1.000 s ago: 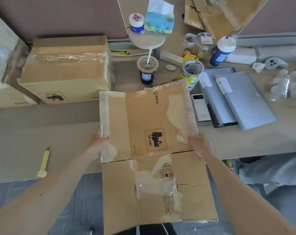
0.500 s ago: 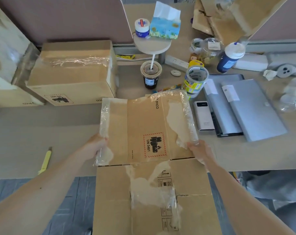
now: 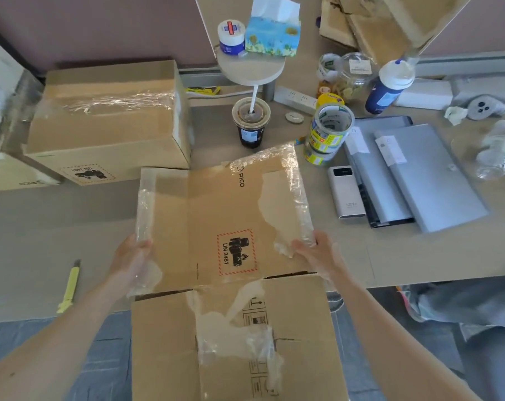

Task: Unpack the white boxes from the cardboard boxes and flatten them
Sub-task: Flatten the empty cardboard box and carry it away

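From the head view, a flattened brown cardboard box with a red-bordered UN 3481 label and torn clear tape (image 3: 216, 204) lies tilted across the near edge of the beige table (image 3: 42, 227), its lower panels hanging out over the floor. The left hand (image 3: 132, 256) grasps the taped left edge and the right hand (image 3: 315, 253) grasps the right edge, thumb on top. Behind it to the left, a closed brown cardboard box sealed with clear tape (image 3: 106, 120) stands on the table. A yellow utility knife (image 3: 69, 287) lies near the left forearm. A plastic cup of dark drink with a straw (image 3: 251, 123), stacked tape rolls (image 3: 329, 131) and grey laptops (image 3: 424, 175) sit beyond.
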